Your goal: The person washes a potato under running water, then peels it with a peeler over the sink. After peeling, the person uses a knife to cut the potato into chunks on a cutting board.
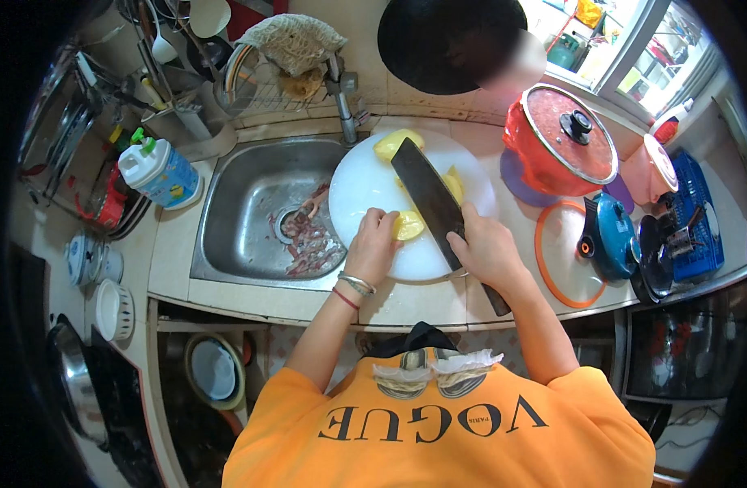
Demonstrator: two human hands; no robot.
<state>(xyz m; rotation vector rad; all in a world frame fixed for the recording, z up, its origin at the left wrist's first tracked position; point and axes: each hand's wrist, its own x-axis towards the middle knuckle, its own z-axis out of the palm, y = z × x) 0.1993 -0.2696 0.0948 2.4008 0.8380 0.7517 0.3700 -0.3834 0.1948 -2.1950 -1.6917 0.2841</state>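
Note:
A round white cutting board [361,177] lies on the counter, overlapping the sink's right edge. My right hand [489,247] grips a dark-bladed cleaver [427,195] by its handle, the blade slanting up and left over the board. Just left of the blade, the fingers of my left hand [373,241] hold a piece of peeled potato [409,226] against the board. A larger peeled potato [399,145] sits near the back, by the blade's far end. More yellow potato pieces [453,185] lie to the right, partly hidden behind the blade.
The steel sink [239,201] on the left holds meat-like scraps [309,241] around its drain, below a faucet [344,110]. Right of the board stand a lidded red pot [550,146], an orange-rimmed glass lid [562,256] and a teal pot [614,238]. A white-and-blue bottle [160,174] stands left.

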